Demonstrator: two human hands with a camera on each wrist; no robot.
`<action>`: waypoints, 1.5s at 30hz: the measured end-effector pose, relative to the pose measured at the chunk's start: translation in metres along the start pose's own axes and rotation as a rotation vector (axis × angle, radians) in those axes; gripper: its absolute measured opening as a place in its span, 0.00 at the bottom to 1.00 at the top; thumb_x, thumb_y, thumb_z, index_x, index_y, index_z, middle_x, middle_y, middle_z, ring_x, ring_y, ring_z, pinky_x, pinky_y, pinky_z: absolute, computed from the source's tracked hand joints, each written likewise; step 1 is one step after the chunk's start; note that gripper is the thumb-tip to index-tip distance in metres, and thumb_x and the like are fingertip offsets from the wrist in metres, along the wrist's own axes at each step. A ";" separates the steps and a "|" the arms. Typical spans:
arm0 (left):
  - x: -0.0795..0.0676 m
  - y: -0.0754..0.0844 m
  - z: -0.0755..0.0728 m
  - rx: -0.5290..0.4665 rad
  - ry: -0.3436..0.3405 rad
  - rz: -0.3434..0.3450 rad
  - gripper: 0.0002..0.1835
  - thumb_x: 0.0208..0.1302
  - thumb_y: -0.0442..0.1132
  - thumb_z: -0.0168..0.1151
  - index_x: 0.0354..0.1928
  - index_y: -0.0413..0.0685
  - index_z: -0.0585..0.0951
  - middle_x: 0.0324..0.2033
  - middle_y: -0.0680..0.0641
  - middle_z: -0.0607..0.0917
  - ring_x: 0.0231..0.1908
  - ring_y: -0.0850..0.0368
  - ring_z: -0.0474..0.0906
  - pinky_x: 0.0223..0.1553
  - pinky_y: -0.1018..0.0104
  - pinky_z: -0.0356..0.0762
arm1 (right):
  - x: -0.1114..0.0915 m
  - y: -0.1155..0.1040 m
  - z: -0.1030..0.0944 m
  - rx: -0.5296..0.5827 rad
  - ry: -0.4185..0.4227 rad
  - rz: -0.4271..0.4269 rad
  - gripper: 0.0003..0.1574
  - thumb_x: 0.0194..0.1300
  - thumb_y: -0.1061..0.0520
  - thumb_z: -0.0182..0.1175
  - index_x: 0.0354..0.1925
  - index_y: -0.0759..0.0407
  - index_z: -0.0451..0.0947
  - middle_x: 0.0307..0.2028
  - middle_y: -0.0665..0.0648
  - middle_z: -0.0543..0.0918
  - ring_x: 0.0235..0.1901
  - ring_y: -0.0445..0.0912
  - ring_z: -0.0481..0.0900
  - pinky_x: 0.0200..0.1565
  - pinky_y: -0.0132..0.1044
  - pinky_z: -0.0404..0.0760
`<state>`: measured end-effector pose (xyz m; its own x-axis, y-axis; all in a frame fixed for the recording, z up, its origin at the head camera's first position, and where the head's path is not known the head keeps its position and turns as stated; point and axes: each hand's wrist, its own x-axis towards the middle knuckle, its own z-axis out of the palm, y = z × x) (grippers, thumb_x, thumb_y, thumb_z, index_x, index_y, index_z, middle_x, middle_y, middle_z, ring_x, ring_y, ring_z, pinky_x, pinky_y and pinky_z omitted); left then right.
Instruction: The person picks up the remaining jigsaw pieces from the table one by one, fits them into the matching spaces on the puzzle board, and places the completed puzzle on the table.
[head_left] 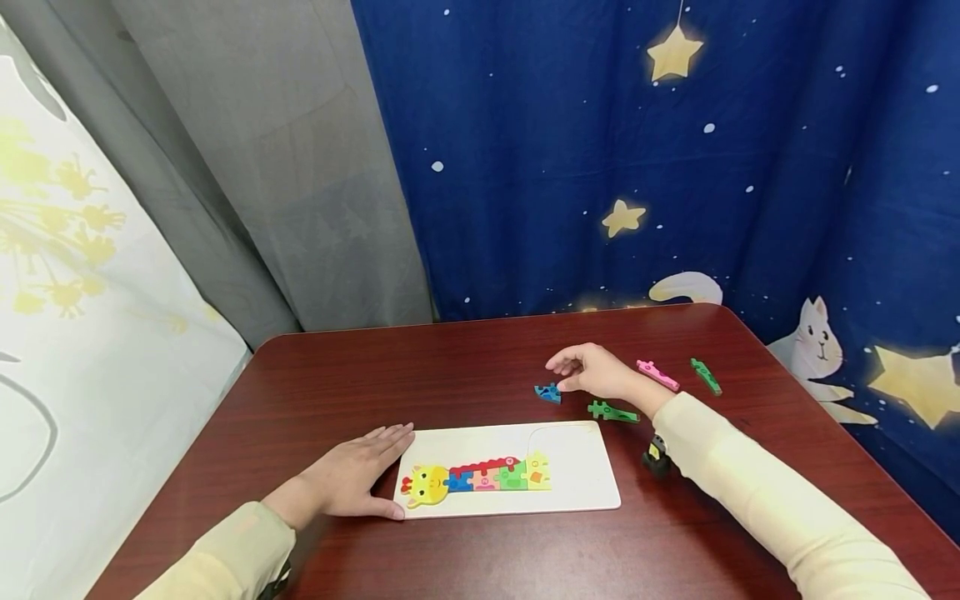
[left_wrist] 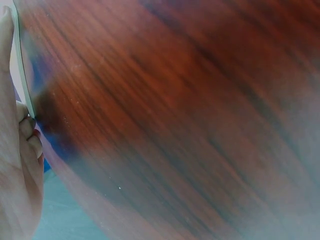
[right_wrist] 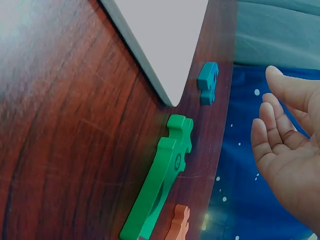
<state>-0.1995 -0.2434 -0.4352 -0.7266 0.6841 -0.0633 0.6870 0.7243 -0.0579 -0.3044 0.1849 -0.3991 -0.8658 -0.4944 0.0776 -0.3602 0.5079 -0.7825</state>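
A white puzzle board (head_left: 588, 475) lies on the table, with a yellow giraffe head (head_left: 429, 484) and a row of coloured pieces (head_left: 512, 477) fitted in it. Flat at the board's left end rests my left hand (head_left: 352, 473), fingers straight and thumb along its near corner. My right hand (head_left: 596, 372) hovers beyond the board, fingers loosely bent and holding nothing. Just beside its fingertips is a blue puzzle piece (head_left: 547, 393); the right wrist view shows a gap between that hand (right_wrist: 290, 130) and the blue piece (right_wrist: 207, 85). A green giraffe-leg piece (head_left: 615, 412) lies under the right wrist.
Farther right on the table (head_left: 360, 367) lie a pink piece (head_left: 657, 375) and another green piece (head_left: 706, 377). A blue starry curtain (head_left: 540, 167) hangs behind the table's far edge, with grey cloth (head_left: 300, 167) to its left.
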 end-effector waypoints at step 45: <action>0.000 0.001 -0.001 0.006 -0.005 0.001 0.61 0.51 0.83 0.41 0.75 0.44 0.56 0.74 0.47 0.57 0.72 0.52 0.52 0.68 0.57 0.56 | 0.012 0.016 0.008 -0.346 -0.147 -0.010 0.21 0.58 0.70 0.66 0.51 0.63 0.82 0.40 0.54 0.81 0.42 0.48 0.76 0.49 0.42 0.77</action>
<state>-0.1988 -0.2421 -0.4345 -0.7260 0.6843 -0.0685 0.6877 0.7232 -0.0641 -0.3180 0.1814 -0.4152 -0.8116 -0.5837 -0.0254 -0.4859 0.6986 -0.5252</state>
